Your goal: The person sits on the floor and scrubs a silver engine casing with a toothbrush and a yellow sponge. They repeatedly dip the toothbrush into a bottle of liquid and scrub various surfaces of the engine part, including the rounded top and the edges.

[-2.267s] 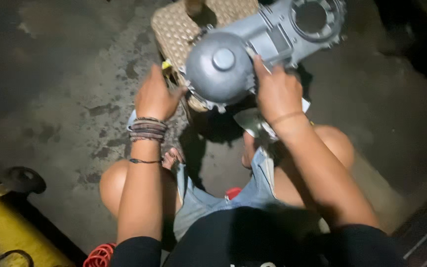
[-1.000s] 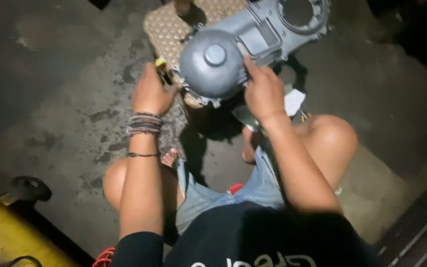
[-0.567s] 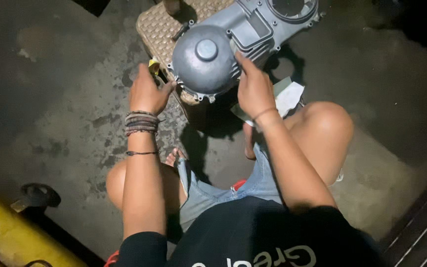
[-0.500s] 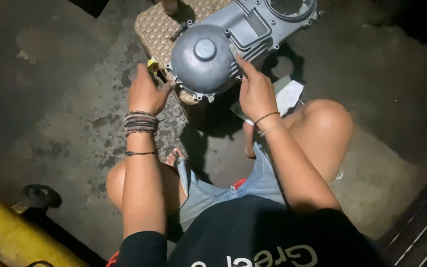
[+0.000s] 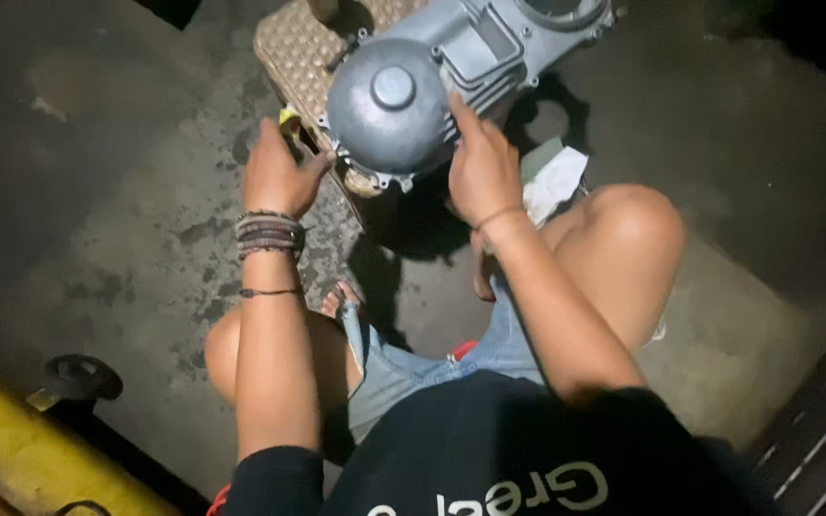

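The engine cover sits at the top centre of the frame, resting on a woven mat on the floor. My left hand is at its left edge, my right hand on its lower right side. A folded cloth lies right of my right hand, beside my knee. A beam fills the lower left corner.

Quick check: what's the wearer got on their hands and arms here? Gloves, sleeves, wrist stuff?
No gloves: both hands bare. Left hand has a stack of dark braided bracelets at the wrist, plus one thin dark cord further up. Right hand has a single thin band. Dark sleeves end near the elbows.
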